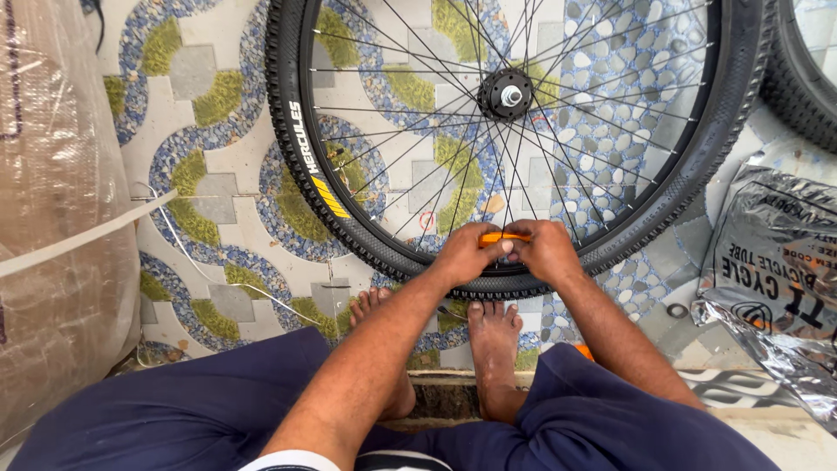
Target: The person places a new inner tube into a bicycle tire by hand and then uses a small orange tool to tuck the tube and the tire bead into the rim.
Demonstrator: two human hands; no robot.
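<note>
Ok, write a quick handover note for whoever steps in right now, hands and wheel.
Left hand and right hand: both pinch an orange reflector among the spokes, just inside the near rim.
Bicycle wheel: lies flat on the patterned tile floor, tyre on, bare feet at its near edge.
Done: reflector is at the spokes.
Left: whether it is clipped on cannot be seen.

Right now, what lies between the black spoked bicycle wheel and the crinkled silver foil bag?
In the head view, only bare patterned floor tile separates the black spoked bicycle wheel from the crinkled silver foil bag.
</note>
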